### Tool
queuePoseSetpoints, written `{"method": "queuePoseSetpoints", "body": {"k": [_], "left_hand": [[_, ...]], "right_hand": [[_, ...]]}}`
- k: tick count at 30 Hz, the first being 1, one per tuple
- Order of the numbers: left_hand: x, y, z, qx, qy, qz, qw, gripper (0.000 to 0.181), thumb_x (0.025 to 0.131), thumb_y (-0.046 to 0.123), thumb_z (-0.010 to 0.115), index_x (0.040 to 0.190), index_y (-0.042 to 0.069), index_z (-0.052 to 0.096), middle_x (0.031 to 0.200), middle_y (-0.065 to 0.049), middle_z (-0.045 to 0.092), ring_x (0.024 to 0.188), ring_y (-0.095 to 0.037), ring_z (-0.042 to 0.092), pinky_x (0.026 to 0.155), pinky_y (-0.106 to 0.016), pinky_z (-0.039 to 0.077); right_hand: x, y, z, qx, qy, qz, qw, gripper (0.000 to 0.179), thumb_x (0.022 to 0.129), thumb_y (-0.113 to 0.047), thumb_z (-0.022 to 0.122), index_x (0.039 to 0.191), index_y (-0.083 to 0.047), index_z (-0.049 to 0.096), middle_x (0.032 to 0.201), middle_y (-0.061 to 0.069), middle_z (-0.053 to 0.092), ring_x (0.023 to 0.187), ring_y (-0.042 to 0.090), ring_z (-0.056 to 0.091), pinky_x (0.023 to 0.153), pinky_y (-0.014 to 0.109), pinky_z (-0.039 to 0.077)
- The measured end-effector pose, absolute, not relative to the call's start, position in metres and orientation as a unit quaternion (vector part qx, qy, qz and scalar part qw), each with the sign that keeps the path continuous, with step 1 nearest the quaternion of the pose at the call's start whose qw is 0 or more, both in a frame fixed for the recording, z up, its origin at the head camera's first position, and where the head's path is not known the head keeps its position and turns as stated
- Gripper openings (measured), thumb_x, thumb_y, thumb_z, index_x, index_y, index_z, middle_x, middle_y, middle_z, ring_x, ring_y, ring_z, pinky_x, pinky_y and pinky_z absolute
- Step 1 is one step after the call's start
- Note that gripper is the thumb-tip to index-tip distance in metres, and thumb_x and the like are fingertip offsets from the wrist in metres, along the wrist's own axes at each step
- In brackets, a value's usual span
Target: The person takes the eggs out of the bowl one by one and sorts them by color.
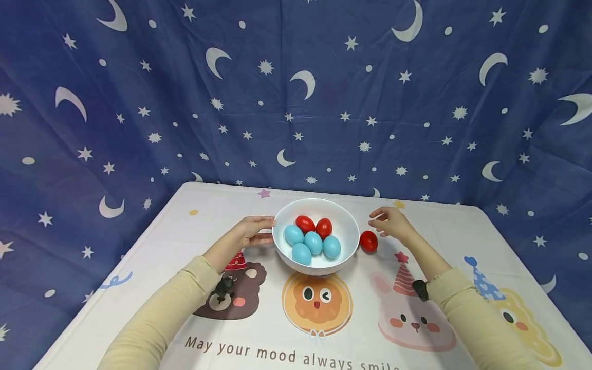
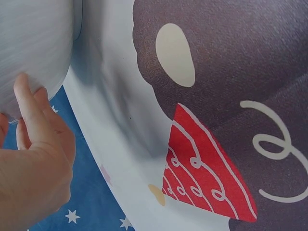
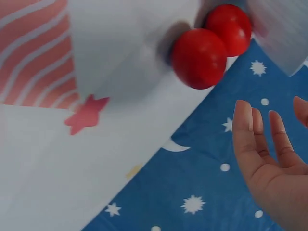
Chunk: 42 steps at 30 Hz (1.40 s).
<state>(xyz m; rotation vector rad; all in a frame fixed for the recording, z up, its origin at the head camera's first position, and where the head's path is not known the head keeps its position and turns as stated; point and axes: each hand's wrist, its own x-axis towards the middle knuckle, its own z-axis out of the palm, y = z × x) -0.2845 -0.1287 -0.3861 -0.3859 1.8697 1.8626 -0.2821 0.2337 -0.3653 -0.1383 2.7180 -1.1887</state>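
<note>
A white bowl [image 1: 316, 264] stands on the table with two red eggs [image 1: 314, 226] and several light blue eggs [image 1: 301, 254] inside. My left hand [image 1: 255, 230] touches the bowl's left outer side with its fingers; in the left wrist view the fingertips [image 2: 21, 82] rest against the wall. My right hand [image 1: 390, 224] hovers right of the bowl, fingers loosely bent and holding nothing. Just below it, a red egg [image 1: 369, 241] lies beside the bowl's right side. The right wrist view has two red eggs [image 3: 199, 58] close together there, next to the bowl [image 3: 279, 29].
A white tablecloth [image 1: 157, 246] printed with cartoon faces and lettering covers the table. Behind the table's far edge hangs a dark blue curtain [image 1: 324, 149] with moons and stars. Dark objects sit at both wrists, by the sleeve cuffs [image 1: 446, 288].
</note>
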Motion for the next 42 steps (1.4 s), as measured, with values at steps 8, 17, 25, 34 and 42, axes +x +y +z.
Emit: {"method": "queuePoseSetpoints", "body": {"k": [8,17,25,34,42], "left_hand": [[-0.283,-0.129,-0.386,-0.14,0.682,0.679,0.232,0.044,0.094,0.014,0.058,0.137,0.007,0.049,0.124,-0.014,0.056,0.07,-0.011,0.065,0.074,-0.025,0.063],[-0.282,-0.13,-0.388,-0.143,0.684,0.678,0.226,0.044,0.093,0.013,0.059,0.136,0.006,0.049,0.13,-0.018,0.053,0.072,-0.013,0.065,0.075,-0.026,0.063],[-0.284,-0.132,-0.389,-0.136,0.683,0.68,0.231,0.042,0.09,0.015,0.065,0.13,0.008,0.056,0.123,-0.018,0.058,0.093,-0.023,0.068,0.079,-0.027,0.062],[-0.284,-0.129,-0.387,-0.155,0.687,0.674,0.223,0.043,0.093,0.014,0.061,0.134,0.009,0.052,0.126,-0.016,0.055,0.08,-0.016,0.067,0.077,-0.026,0.062],[-0.285,-0.127,-0.386,-0.155,0.679,0.681,0.226,0.044,0.093,0.012,0.06,0.135,0.008,0.051,0.131,-0.018,0.052,0.081,-0.017,0.065,0.076,-0.027,0.062]], "right_hand": [[-0.283,0.212,-0.345,-0.07,0.919,-0.381,0.071,0.033,0.092,-0.014,0.06,0.117,0.006,0.055,0.108,0.026,0.059,0.093,0.036,0.062,0.075,0.035,0.064],[-0.289,0.176,-0.322,-0.113,0.934,-0.329,0.078,0.03,0.09,-0.012,0.062,0.114,0.005,0.059,0.103,0.023,0.06,0.092,0.038,0.062,0.08,0.042,0.062],[-0.298,0.141,-0.3,-0.172,0.947,-0.257,0.083,0.029,0.088,-0.012,0.065,0.112,0.004,0.061,0.094,0.019,0.062,0.073,0.026,0.061,0.064,0.027,0.061],[-0.306,0.109,-0.288,-0.164,0.944,-0.247,0.142,0.03,0.089,-0.009,0.063,0.116,0.003,0.061,0.105,0.021,0.062,0.09,0.031,0.061,0.081,0.039,0.062],[-0.317,0.092,-0.297,-0.147,0.943,-0.243,0.172,0.029,0.088,-0.009,0.064,0.115,0.0,0.063,0.11,0.019,0.062,0.102,0.035,0.062,0.082,0.038,0.062]]}}
